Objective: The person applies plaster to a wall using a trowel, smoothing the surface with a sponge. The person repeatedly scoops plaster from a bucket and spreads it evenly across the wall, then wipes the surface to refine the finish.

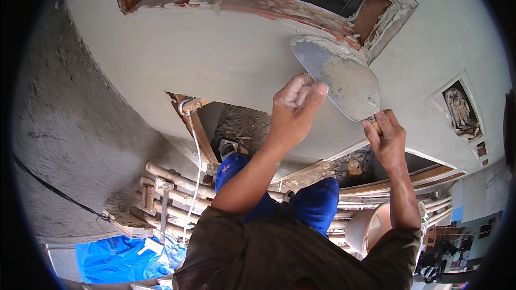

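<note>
A pointed plastering trowel (348, 87), its grey blade smeared with wet plaster, is tilted against the pale wall just below a wooden frame (371, 21). My right hand (386, 137) is closed round its short handle. At the blade's left edge is my left hand (299, 99), whitened with plaster. Its fingers are curled and the thumb lies at the blade's edge; what they pinch, if anything, I cannot make out. A thicker band of plaster lines the blade's upper edge, next to the frame's lower corner.
Bamboo poles (183, 182) form a platform below me. A bucket (371, 228) stands by my right elbow. A white cable (194, 145) hangs from an opening in the wall at left. Blue sheeting (123, 260) lies at lower left. A small recess (462, 113) is at right.
</note>
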{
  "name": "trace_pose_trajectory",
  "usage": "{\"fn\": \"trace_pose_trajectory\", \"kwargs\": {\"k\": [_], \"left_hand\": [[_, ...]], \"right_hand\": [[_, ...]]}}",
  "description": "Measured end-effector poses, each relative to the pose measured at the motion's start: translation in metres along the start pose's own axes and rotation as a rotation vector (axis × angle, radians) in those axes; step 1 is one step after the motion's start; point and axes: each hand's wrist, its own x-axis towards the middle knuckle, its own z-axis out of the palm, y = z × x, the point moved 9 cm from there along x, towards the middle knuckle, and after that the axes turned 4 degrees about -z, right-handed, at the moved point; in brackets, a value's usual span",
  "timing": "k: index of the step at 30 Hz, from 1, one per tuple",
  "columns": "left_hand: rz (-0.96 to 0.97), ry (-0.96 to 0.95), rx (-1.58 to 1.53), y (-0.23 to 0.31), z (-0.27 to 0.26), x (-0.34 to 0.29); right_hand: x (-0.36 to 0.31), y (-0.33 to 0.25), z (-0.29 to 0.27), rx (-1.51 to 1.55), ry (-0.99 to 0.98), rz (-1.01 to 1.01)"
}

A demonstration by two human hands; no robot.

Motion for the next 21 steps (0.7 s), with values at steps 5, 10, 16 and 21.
{"fn": "trace_pose_trajectory", "kwargs": {"k": [5, 10, 16, 21], "left_hand": [[-0.010, 0.045, -0.004, -0.002, -0.010, 0.006], [0.017, 0.096, 0.032, 0.012, -0.039, 0.013], [0.114, 0.209, -0.004, 0.060, -0.064, 0.028], [0.153, 0.253, -0.032, 0.057, -0.079, 0.010]], "right_hand": [[0.013, -0.006, 0.006, -0.037, -0.007, 0.006], [0.034, -0.030, 0.014, -0.033, 0.000, -0.041], [0.071, -0.071, 0.022, 0.052, 0.046, -0.043], [0.057, -0.079, 0.036, 0.069, -0.028, -0.049]]}}
